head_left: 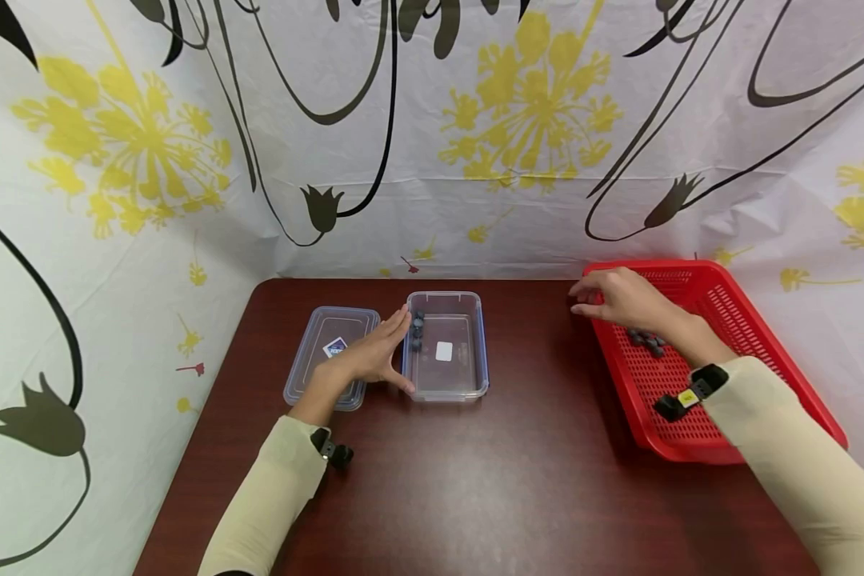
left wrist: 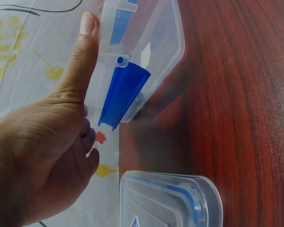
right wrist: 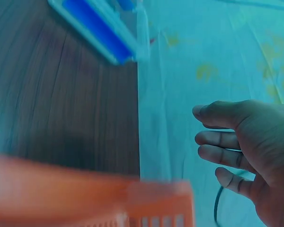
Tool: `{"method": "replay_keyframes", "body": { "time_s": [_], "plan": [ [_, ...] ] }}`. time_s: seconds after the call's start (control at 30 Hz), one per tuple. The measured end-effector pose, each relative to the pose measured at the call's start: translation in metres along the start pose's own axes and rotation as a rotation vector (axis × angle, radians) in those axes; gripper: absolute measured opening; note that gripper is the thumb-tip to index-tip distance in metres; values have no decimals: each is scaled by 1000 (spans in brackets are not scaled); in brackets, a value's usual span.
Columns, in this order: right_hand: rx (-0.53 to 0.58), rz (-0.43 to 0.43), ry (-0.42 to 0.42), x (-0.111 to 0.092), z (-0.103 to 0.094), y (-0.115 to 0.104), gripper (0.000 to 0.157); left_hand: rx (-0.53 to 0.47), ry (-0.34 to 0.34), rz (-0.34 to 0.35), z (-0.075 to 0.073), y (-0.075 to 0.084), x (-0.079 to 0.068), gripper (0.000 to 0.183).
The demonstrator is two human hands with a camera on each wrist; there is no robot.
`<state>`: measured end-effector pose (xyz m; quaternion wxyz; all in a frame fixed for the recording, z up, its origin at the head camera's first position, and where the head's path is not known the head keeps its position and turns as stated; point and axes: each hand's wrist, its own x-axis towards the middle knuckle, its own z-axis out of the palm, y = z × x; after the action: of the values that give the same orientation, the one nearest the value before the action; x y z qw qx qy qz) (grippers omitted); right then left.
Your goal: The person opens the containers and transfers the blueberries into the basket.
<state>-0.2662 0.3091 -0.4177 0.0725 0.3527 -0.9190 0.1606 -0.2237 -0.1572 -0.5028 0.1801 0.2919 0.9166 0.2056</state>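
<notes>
My left hand (head_left: 370,354) rests against the left side of a clear plastic container (head_left: 457,384), its thumb and fingers spread along that wall. Several small dark bluish, roundish pieces (head_left: 418,330) lie inside along the container's left wall; their kind is too small to tell. In the left wrist view a blue side clip (left wrist: 125,92) of the container hangs down beside the left hand. My right hand (head_left: 622,298) hovers over the far left rim of a red plastic basket (head_left: 622,384), fingers loosely bent with nothing between them. More small dark pieces (head_left: 646,342) lie in the basket.
A clear lid (head_left: 306,364) with a white and blue sticker lies left of the container, partly beneath the left hand and wrist. All stand on a dark brown wooden table (head_left: 475,480). A patterned white cloth (head_left: 432,224) hangs behind and along the sides.
</notes>
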Motion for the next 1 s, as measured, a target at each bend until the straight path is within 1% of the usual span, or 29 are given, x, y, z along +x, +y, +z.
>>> {"method": "replay_keyframes", "body": {
  "time_s": [0.17, 0.33, 0.53, 0.7, 0.77, 0.87, 1.0],
  "plan": [
    [42, -46, -41, 27, 14, -22, 18, 5, 3, 1, 0, 0, 1, 140],
    [88, -60, -85, 56, 33, -44, 23, 1, 2, 1, -2, 1, 0, 140],
    [183, -107, -118, 89, 65, -68, 25, 5, -1, 0, -1, 1, -1, 141],
    [253, -121, -175, 110, 95, -86, 27, -5, -7, -4, 1, -1, 0, 141],
    [263, -119, -209, 117, 107, -93, 28, -5, -7, -4, 1, -2, 1, 141],
    [250, -117, -253, 126, 123, -101, 29, 0, -8, -3, 2, -3, 2, 141],
    [236, -105, -301, 137, 139, -113, 33, -2, -12, 1, 1, -3, 1, 141]
  ]
}}
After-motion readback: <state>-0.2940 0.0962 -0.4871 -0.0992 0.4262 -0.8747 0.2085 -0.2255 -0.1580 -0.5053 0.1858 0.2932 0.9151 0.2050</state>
